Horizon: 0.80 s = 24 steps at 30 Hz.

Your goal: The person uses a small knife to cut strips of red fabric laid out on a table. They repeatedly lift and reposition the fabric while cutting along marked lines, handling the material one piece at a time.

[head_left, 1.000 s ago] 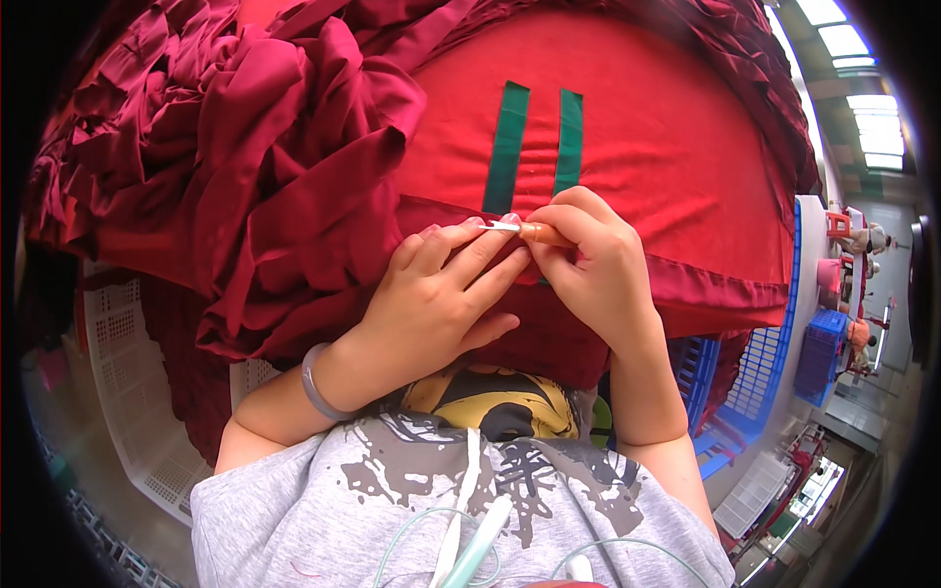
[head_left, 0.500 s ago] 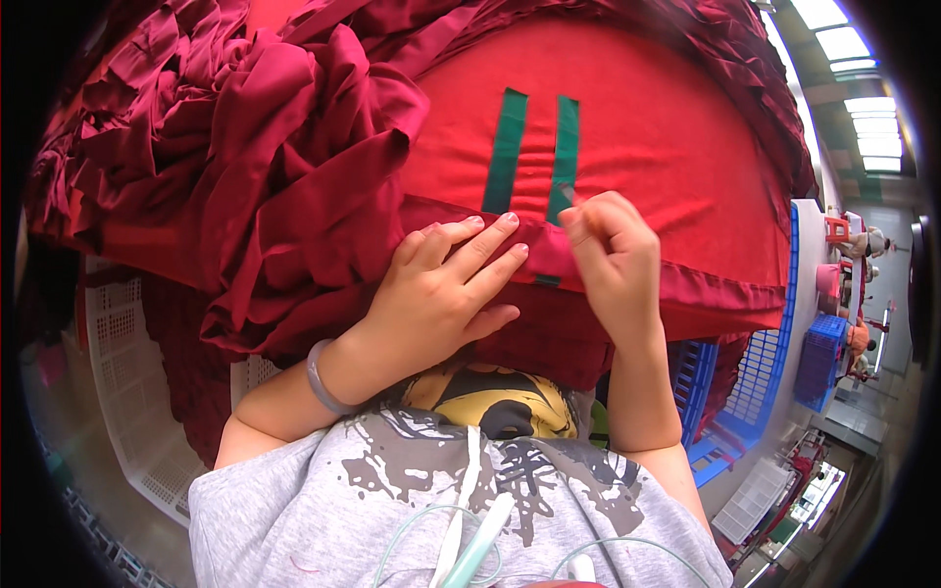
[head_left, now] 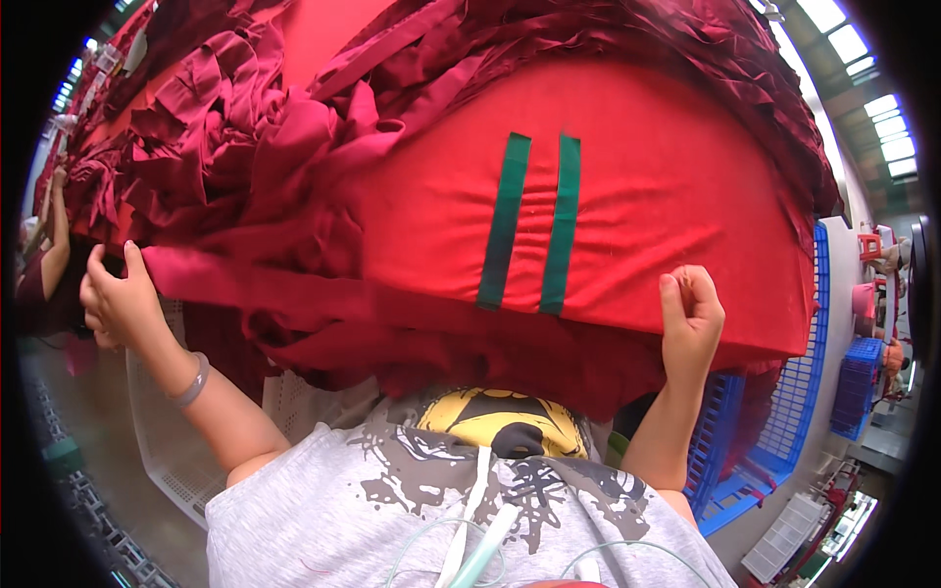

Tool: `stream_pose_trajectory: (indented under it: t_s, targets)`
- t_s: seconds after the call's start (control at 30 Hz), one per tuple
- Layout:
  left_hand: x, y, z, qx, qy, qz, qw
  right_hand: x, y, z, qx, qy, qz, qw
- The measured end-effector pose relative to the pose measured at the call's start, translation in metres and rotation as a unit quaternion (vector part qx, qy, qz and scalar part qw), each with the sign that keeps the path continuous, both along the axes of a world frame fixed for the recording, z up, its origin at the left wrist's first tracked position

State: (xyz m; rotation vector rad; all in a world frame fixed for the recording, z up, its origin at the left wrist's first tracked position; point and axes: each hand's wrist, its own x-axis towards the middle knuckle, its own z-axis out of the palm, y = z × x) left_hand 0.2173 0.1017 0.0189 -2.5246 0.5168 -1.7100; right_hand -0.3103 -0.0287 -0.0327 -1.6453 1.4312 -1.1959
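Observation:
A red cloth [head_left: 647, 216] with two green stripes [head_left: 534, 230] lies spread in front of me, over a table. My left hand [head_left: 116, 299] grips a dark red strip of fabric [head_left: 294, 294] at the far left and holds it stretched out sideways. My right hand [head_left: 691, 318] pinches the near edge of the same dark red fabric at the right, fingers closed on it. A heap of crumpled dark red pieces [head_left: 225, 167] lies piled on the left and back of the table.
A white plastic crate [head_left: 167, 451] stands below at the left. Blue plastic crates [head_left: 755, 441] stand at the right beside the table. Another person's arm [head_left: 49, 245] shows at the far left edge. Machines and ceiling lights are at the right rim.
Both hands were together near the green stripes. They have now moved far apart, the left hand out to the left and the right hand to the right, pulling the dark red fabric out between them.

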Motion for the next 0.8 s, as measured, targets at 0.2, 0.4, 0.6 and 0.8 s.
stream_pose_trajectory:
  t_s: [0.2,0.4,0.6,0.8]
  targets:
    - [-0.141,-0.120,0.022,-0.040,0.181,-0.592,0.784,-0.008,0.016,-0.009,-0.023,0.009,0.023,0.999]
    - [-0.226,-0.268,-0.019,0.166,0.576,-0.433,0.673,-0.008,0.034,0.017,-0.040,0.030,0.028,0.998]
    - [-0.241,-0.244,-0.040,0.151,0.524,-0.542,0.639,-0.041,0.050,0.012,-0.044,-0.006,-0.022,0.999]
    - [-0.234,-0.154,-0.039,0.135,0.433,-0.691,0.563,-0.043,0.046,0.009,-0.053,-0.015,-0.046,0.997]
